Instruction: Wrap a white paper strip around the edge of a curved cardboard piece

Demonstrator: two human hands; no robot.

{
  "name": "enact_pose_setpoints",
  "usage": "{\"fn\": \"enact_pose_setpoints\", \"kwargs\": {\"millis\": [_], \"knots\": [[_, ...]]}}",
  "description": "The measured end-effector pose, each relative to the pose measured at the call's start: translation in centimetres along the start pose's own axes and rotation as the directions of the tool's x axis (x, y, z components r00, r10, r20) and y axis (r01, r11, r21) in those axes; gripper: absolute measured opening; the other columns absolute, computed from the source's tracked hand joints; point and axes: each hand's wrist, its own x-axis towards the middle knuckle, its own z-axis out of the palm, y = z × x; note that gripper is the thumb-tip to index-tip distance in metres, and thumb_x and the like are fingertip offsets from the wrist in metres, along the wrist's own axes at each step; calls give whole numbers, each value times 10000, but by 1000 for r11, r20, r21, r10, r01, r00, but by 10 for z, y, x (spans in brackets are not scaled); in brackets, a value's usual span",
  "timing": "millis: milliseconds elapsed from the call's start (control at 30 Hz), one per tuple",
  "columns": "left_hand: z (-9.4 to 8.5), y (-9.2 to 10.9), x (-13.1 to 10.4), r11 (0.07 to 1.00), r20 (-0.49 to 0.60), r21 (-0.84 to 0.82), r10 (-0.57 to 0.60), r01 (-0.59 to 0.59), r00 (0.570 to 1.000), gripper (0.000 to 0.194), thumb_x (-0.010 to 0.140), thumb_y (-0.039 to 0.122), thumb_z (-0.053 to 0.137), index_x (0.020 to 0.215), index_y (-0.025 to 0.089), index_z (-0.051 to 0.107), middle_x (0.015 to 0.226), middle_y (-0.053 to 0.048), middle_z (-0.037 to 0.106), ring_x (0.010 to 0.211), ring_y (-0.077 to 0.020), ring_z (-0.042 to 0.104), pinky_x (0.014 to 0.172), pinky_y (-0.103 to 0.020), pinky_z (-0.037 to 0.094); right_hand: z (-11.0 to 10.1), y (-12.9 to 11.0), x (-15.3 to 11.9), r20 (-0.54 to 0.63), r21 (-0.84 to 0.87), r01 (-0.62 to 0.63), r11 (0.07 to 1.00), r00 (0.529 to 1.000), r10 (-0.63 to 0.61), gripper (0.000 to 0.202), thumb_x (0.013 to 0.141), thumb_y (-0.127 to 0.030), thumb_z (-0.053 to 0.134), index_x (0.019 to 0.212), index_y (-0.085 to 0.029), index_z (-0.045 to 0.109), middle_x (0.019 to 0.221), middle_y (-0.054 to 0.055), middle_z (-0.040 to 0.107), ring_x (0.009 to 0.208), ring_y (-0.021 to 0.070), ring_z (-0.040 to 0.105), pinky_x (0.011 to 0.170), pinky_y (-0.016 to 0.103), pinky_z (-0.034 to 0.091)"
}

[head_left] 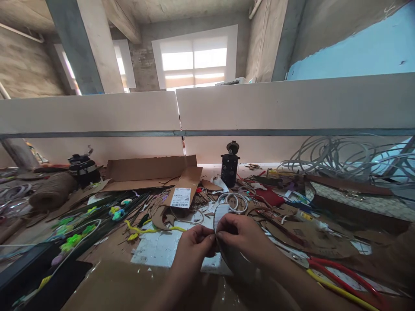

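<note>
Near the middle of the table, my left hand [198, 242] is pinched at the left edge of a thin, curved, dark-rimmed piece [221, 211]. My right hand [236, 233] holds the same piece from the right, fingers closed on its rim. The two hands almost touch. The piece stands upright between them, its upper part pale and its lower part dark. What the left fingertips grip is too small to make out. Just behind the hands lie white rings [240, 203] and a brown crescent shape [159, 218].
Red-handled scissors [343, 276] lie at the right, near a patterned bag [382, 205]. A black bottle [228, 170] stands at the back by cardboard [151, 169]. Twine [53, 190] and green flowers [73, 242] are at the left; coiled tubing [340, 155] is back right.
</note>
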Motion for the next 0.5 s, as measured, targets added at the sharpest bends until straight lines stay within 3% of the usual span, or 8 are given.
{"fn": "enact_pose_setpoints", "kwargs": {"millis": [500], "knots": [[-3, -8, 3, 998, 2, -56, -29, 29, 1000, 417, 555, 470, 872, 709, 133, 682, 618, -35, 674, 592, -172, 629, 611, -301, 493, 0, 5, 2, 20, 40, -11, 999, 1000, 10, 55, 712, -149, 598, 730, -168, 645, 689, 4, 655, 676, 156, 589, 602, 236, 406]]}}
